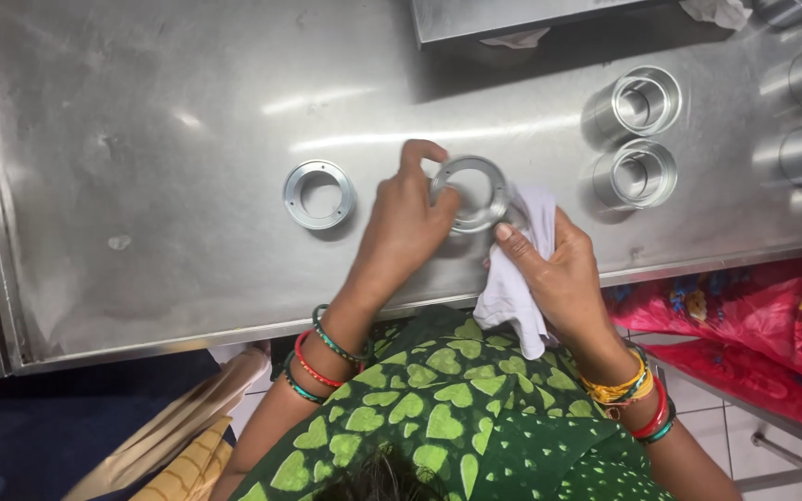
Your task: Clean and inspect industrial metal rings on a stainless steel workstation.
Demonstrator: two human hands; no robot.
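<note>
The left hand (404, 221) is holding a flat metal ring (471, 192) by its rim, its grip clamped on the ring's left edge, just above the steel counter (160, 139). The right hand (559, 269) is gripping a white cloth (515, 278), its fingers closed on it, and is pressing the cloth against the ring's right side. The ring is appearing rigid, machined and smooth; it is likely light but slippery, so the rim, pinched across inner and outer edge, is judged the safest hold. A second ring (318, 193) is lying flat to the left, well apart. Several metal cylinders (640, 139) are standing to the right.
</note>
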